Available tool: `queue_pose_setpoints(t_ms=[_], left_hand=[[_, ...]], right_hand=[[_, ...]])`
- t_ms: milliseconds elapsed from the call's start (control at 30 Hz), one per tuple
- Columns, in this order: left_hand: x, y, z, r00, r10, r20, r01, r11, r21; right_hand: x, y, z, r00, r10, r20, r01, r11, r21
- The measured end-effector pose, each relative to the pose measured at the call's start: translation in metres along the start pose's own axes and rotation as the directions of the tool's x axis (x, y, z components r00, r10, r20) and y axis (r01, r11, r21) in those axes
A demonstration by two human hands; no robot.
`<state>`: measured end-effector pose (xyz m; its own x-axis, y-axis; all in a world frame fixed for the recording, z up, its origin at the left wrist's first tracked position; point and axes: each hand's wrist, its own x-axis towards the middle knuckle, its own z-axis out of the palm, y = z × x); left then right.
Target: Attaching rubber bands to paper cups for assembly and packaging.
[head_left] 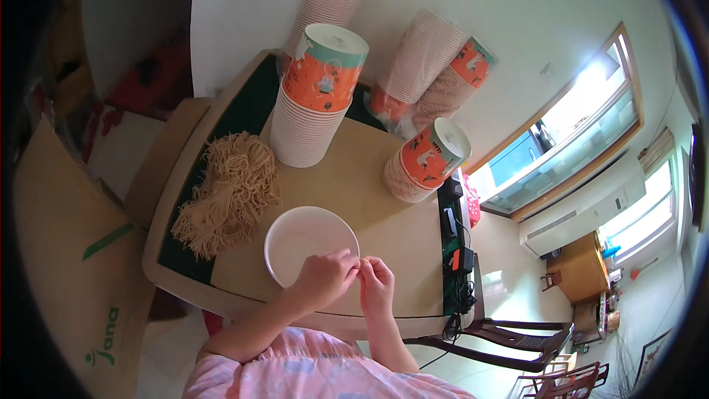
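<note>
My left hand (323, 278) is closed in a pinch above the near right rim of a white paper tub (294, 235), which stands with its open mouth upward. Right beside it, my right hand (377, 288) is also pinched, just outside that rim. The fingertips of both hands meet; whatever is between them is too small to make out. A heap of beige strings (233, 188) lies on the table left of the tub. Behind the tub rises a tall stack of upturned paper tubs (306, 129), its top one orange and green. A shorter stack (425, 159) stands to the right.
Bagged tub stacks (421, 55) lean at the wall behind the table (354, 177). Black cables and a power strip (459, 258) run along the right edge. A dark wooden chair (517, 340) is at the right, and a large cardboard box (74, 266) at the left.
</note>
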<state>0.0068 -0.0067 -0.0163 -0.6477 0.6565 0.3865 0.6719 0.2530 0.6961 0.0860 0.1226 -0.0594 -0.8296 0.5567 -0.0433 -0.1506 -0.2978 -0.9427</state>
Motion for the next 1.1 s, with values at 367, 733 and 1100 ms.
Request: queue_pose_setpoints(t_ms=[367,733,1100], left_hand=[[0.002,0.001,-0.005,0.995,-0.040,0.088,0.044,0.998,-0.037],[0.003,0.000,-0.004,0.990,-0.134,0.035,0.138,0.983,-0.123],[0.007,0.000,-0.005,0.994,-0.101,-0.030,0.097,0.990,-0.107]], right_hand=[[-0.002,0.001,-0.005,0.997,0.080,0.015,-0.081,0.993,0.081],[-0.007,-0.004,-0.009,0.988,0.065,0.142,-0.069,0.997,0.024],[-0.006,-0.010,-0.001,0.985,-0.151,0.079,0.170,0.917,-0.362]])
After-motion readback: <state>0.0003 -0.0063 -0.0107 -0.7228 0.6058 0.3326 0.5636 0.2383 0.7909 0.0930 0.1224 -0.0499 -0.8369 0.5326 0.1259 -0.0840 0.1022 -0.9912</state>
